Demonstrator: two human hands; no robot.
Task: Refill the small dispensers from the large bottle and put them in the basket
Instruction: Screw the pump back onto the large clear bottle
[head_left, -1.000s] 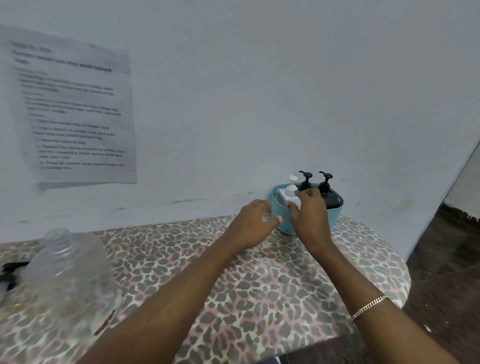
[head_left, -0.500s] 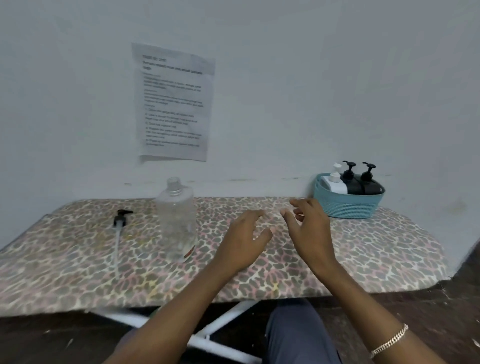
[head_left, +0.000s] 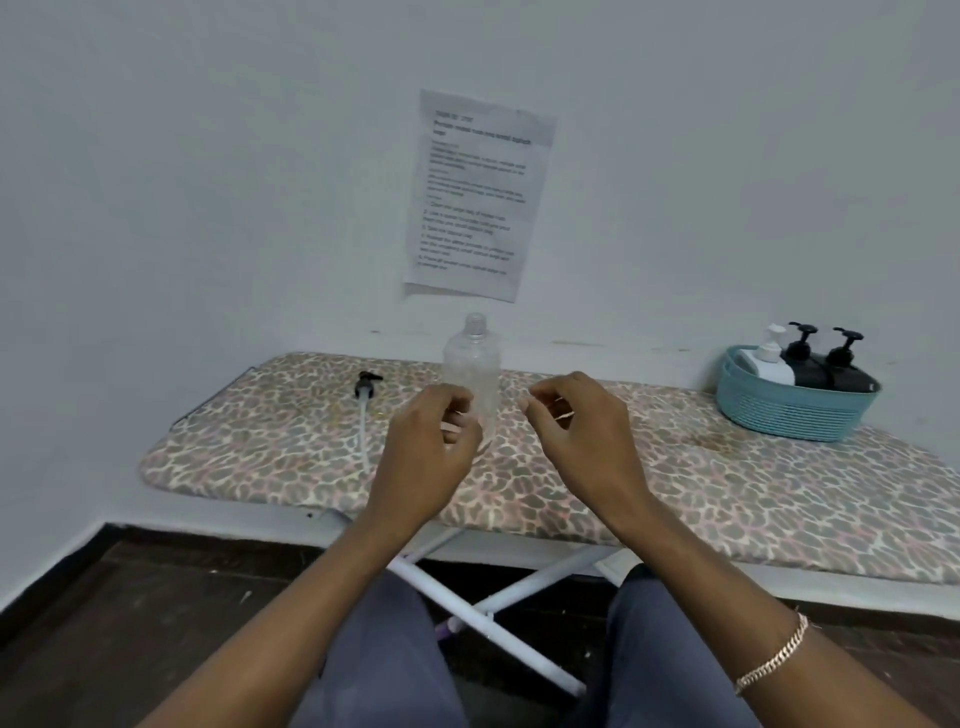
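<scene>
A teal basket (head_left: 789, 415) stands at the right end of the leopard-print board (head_left: 727, 488). It holds a white dispenser (head_left: 768, 364) and two black dispensers (head_left: 804, 361) (head_left: 847, 370), all upright. The large clear bottle (head_left: 474, 358) stands uncapped mid-board and looks empty. Its black pump with a white tube (head_left: 365, 415) lies to the left of it. My left hand (head_left: 428, 457) hovers just in front of the bottle's lower part, fingers loosely curled, holding nothing. My right hand (head_left: 579, 444) hovers to the bottle's right, also loosely curled and holding nothing.
The board runs along a white wall with a printed sheet (head_left: 475, 195) taped above the bottle. White crossed legs (head_left: 498, 603) show under the board, above a dark floor. My knees sit close to the board's near edge.
Both hands have left the basket and drawn back leftward to hover near the large bottle. The view has pulled away from the board and turned left.
</scene>
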